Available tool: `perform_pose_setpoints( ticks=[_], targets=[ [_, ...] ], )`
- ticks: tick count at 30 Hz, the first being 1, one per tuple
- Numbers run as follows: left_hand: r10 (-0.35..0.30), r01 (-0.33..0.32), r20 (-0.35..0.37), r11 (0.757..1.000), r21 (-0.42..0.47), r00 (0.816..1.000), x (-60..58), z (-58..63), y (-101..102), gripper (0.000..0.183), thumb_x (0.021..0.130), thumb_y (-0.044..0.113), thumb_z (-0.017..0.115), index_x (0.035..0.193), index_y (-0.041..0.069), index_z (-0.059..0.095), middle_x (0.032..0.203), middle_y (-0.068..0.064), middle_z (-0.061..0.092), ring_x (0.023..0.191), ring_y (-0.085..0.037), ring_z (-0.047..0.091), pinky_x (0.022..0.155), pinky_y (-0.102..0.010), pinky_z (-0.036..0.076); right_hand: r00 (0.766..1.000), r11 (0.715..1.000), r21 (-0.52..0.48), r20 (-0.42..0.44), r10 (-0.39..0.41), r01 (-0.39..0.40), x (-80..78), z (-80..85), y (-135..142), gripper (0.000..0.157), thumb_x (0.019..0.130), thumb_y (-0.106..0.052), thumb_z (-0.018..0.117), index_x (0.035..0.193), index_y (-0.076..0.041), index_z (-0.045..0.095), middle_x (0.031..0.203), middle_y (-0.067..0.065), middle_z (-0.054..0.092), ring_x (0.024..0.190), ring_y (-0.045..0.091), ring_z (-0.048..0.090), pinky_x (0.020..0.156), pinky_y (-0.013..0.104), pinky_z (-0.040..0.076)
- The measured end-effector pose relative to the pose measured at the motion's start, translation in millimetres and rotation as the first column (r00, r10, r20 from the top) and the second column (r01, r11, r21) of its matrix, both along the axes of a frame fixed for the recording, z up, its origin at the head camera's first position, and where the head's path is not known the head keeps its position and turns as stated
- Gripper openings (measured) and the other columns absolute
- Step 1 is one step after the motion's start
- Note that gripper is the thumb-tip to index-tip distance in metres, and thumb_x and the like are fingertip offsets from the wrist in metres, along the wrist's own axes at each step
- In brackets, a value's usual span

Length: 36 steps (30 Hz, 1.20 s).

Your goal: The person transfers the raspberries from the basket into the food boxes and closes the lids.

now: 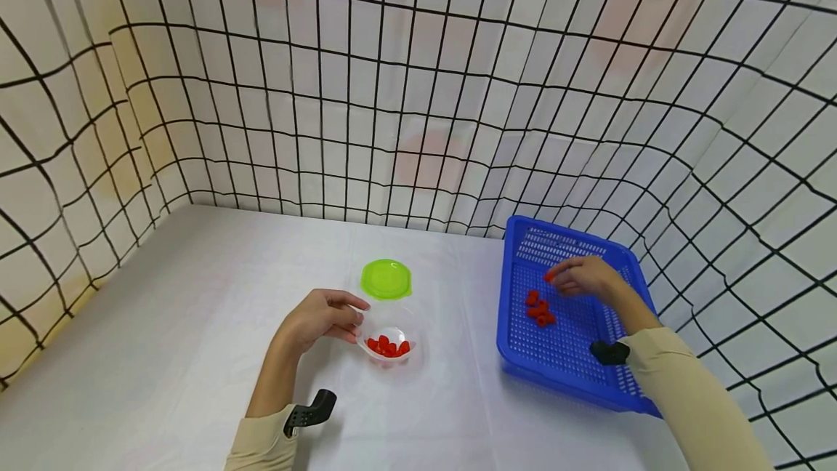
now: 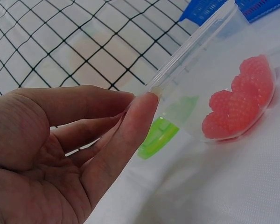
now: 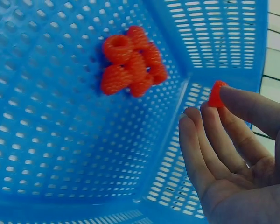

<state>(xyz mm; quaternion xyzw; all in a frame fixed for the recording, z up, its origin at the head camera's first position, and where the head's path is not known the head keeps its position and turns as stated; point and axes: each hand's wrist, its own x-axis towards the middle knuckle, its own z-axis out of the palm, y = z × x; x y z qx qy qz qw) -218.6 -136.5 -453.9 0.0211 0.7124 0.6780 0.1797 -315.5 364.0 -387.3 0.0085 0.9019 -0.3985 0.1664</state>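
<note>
My left hand [image 1: 325, 318] pinches the rim of a clear plastic bowl [image 2: 210, 60] between thumb and fingers. Several red raspberries [image 1: 389, 347] lie at the bottom of this bowl, which looks tilted in the left wrist view. Over the blue basket [image 1: 506, 296], my right hand [image 1: 586, 277] pinches a single raspberry [image 3: 217, 94] between thumb and fingertip. Below it, a cluster of several raspberries [image 3: 133, 63] rests on the basket floor; one shows its hollow end. A green lid [image 1: 386, 279] lies on the table just behind the bowl.
A white cloth covers the table [image 1: 196, 311]. Black wire grid panels [image 1: 405, 93] backed by pale sheeting stand along the back and both sides. The blue basket's right side is close to the right-hand panel.
</note>
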Motion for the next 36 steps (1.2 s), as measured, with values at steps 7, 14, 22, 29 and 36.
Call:
perform_pose_setpoints(
  ticks=[7, 14, 22, 29, 36],
  targets=[
    [0.000, 0.000, 0.001, 1.000, -0.010, 1.000, 0.8, 0.5, 0, 0.032, 0.094, 0.004, 0.064, 0.121, -0.012, 0.065, 0.083, -0.010, 0.068, 0.069, -0.019, 0.066, 0.068, -0.033, 0.064, 0.998, 0.998, 0.037, -0.043, 0.043, -0.041, 0.4, 13.2, -10, 0.036, 0.100, -0.015, 0.061, 0.130, 0.005, 0.063, 0.131, 0.027, 0.064, 0.115, 0.038, 0.067, 0.100, 0.050, 0.056],
    [-0.001, 0.001, 0.002, 1.000, -0.009, 1.000, 1.1, 2.1, 0, 0.033, 0.094, 0.004, 0.064, 0.122, -0.013, 0.064, 0.083, -0.010, 0.068, 0.069, -0.019, 0.066, 0.068, -0.032, 0.064, 0.993, 0.995, 0.067, -0.085, 0.086, -0.080, 4.3, 30.0, -29, 0.036, 0.097, -0.024, 0.068, 0.127, -0.004, 0.067, 0.130, 0.022, 0.065, 0.110, 0.031, 0.070, 0.097, 0.047, 0.058],
    [-0.008, 0.008, 0.000, 1.000, -0.014, 1.000, 0.3, 2.8, 0, 0.033, 0.094, 0.005, 0.064, 0.123, -0.012, 0.063, 0.084, -0.010, 0.068, 0.070, -0.019, 0.065, 0.068, -0.032, 0.064, 0.983, 0.988, 0.046, -0.102, 0.150, -0.146, 12.5, 52.6, -61, 0.036, 0.097, -0.026, 0.069, 0.127, -0.006, 0.068, 0.130, 0.020, 0.066, 0.105, 0.025, 0.072, 0.099, 0.049, 0.057],
    [-0.011, 0.010, -0.006, 1.000, -0.004, 1.000, 0.9, 3.8, 1, 0.034, 0.094, 0.005, 0.065, 0.123, -0.012, 0.064, 0.084, -0.010, 0.068, 0.070, -0.018, 0.065, 0.067, -0.032, 0.064, 0.971, 0.977, 0.069, -0.121, 0.208, -0.201, 15.1, 63.4, -92, 0.030, 0.095, -0.023, 0.070, 0.121, -0.008, 0.070, 0.116, 0.017, 0.072, 0.100, 0.026, 0.072, 0.094, 0.044, 0.060],
    [-0.022, 0.023, -0.021, 1.000, 0.015, 1.000, 1.9, 3.5, -1, 0.035, 0.093, 0.003, 0.065, 0.123, -0.015, 0.062, 0.081, -0.008, 0.066, 0.069, -0.017, 0.064, 0.067, -0.032, 0.064, 0.952, 0.964, 0.039, -0.152, 0.265, -0.262, 15.8, 63.9, -126, 0.027, 0.094, -0.021, 0.071, 0.118, -0.010, 0.072, 0.110, 0.014, 0.074, 0.095, 0.025, 0.073, 0.086, 0.038, 0.063]
  ],
)
